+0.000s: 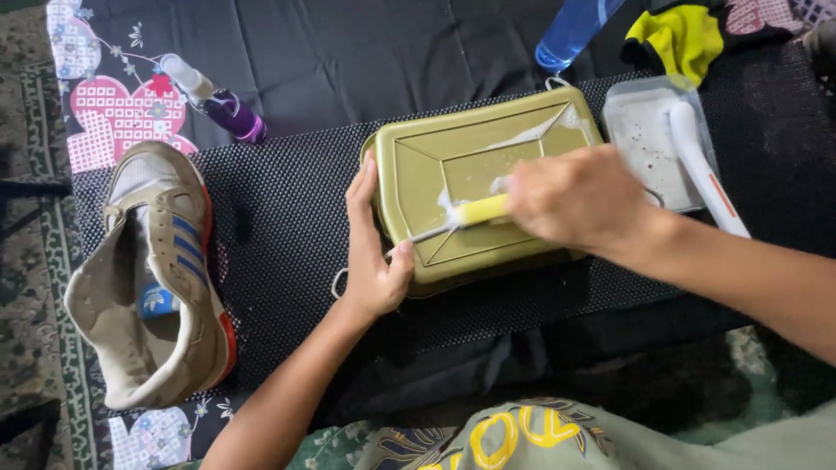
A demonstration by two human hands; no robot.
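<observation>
In the middle of the frame an olive-green metal tin (475, 174) lies flat on a black dotted mat (287, 209), its top streaked with white foam. The left hand (374, 248) grips the tin's left edge, thumb curled over the near corner and fingers laid along the side, steadying it. The right hand (579, 196), slightly blurred, is closed around the yellow handle of a small brush (479, 211) whose head presses on the foamy lid; the fingers are wrapped tight, though how the bristles sit is hard to make out. Just right of the tin, in the upper right, sits a clear plastic tray (640, 144) with a white-handled brush (705, 165) resting across it. Above it lie a yellow cloth (679, 35) and a blue bottle (570, 30) at the top edge. At upper left a small purple spray bottle (222, 104) lies on its side on a dark floral cloth (348, 52). At the left edge a beige sneaker (157, 278) with blue stripes lies on the mat.
</observation>
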